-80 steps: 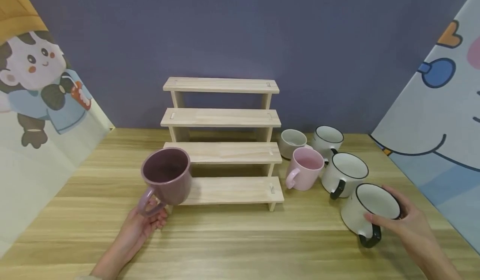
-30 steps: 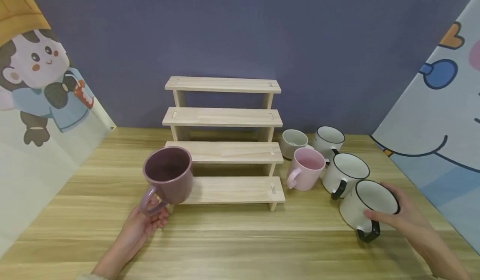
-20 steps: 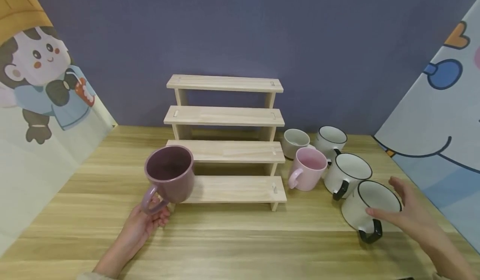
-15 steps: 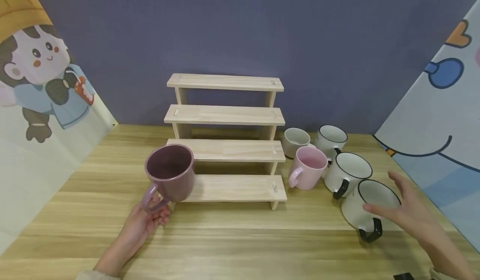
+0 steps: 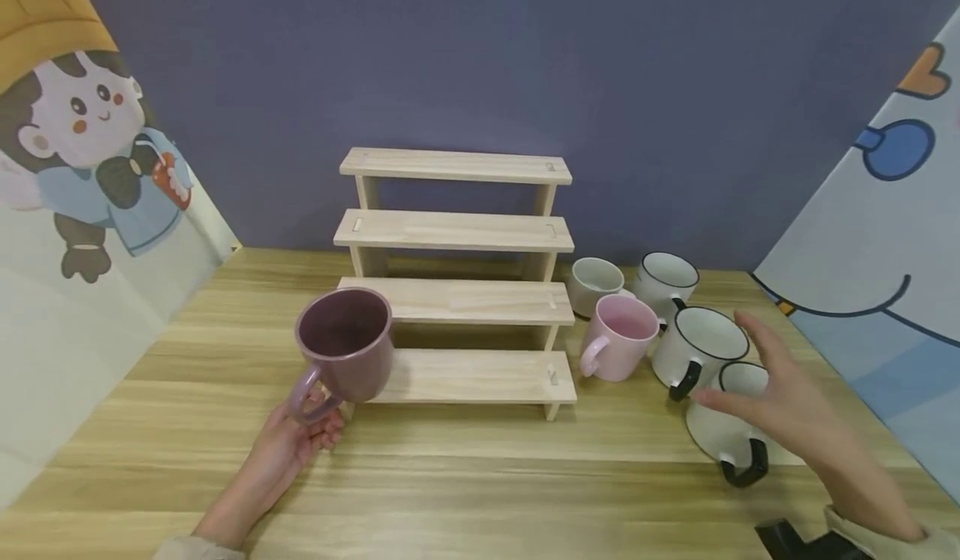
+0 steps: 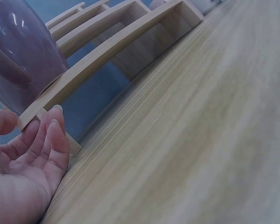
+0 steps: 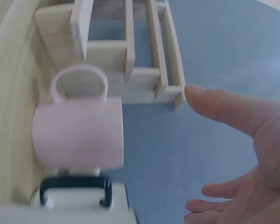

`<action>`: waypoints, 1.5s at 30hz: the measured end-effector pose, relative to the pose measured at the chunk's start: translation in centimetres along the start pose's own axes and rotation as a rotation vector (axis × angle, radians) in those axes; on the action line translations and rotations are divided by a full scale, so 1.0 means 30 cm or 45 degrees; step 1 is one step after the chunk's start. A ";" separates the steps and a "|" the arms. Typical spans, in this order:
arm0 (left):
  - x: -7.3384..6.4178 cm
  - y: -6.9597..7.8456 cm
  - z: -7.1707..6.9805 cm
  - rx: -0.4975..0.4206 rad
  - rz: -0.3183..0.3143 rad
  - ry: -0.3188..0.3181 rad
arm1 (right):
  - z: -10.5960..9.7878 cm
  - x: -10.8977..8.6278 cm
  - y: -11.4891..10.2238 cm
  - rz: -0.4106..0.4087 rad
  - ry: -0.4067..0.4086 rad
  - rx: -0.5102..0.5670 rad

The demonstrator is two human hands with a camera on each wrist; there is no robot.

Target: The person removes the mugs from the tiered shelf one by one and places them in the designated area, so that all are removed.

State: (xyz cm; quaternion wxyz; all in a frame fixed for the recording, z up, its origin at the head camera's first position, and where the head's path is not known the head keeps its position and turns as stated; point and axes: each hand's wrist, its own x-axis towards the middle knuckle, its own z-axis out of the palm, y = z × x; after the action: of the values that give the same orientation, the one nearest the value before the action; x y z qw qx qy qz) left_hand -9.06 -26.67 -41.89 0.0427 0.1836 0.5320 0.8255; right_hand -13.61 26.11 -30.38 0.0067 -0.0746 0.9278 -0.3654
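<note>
A four-step wooden shelf (image 5: 457, 300) stands on the table. On the left end of its lowest board sits a mauve mug (image 5: 347, 347), its handle toward me. My left hand (image 5: 296, 435) holds the left end of that board, the thumb at its edge and fingers (image 6: 56, 140) curled beneath. My right hand (image 5: 780, 402), thumb and fingers spread apart, hovers over the nearest white mug (image 5: 716, 431) and partly hides it. Behind are another white mug (image 5: 701, 345) with black rim and handle, and a pink mug (image 7: 79, 133).
At the back right stand a small off-white cup (image 5: 596, 283) and another black-rimmed white mug (image 5: 667, 281). The mugs stand close together, right of the shelf. A dark wall (image 5: 465, 52) closes the back, and printed panels stand at both sides. A black object (image 5: 795, 539) lies by my right sleeve.
My right hand has let go of the nearest white mug, its fingers spreading, and has moved up and left above it. The left hand and mauve mug stay put.
</note>
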 end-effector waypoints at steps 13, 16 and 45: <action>-0.004 -0.012 -0.002 -0.042 0.026 -0.027 | 0.069 0.055 -0.175 -0.182 -0.077 0.041; -0.008 -0.013 -0.003 -0.047 0.019 -0.018 | 0.096 0.068 -0.211 -0.243 -0.074 0.065; 0.004 0.004 -0.001 0.010 -0.016 -0.010 | 0.311 0.182 -0.418 -0.432 -0.262 0.299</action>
State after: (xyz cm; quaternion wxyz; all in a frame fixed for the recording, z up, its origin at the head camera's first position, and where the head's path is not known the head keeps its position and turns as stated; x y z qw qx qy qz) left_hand -9.18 -26.72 -41.76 0.0492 0.1839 0.5360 0.8225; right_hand -16.70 9.97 -28.48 0.0485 -0.2652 0.8475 -0.4572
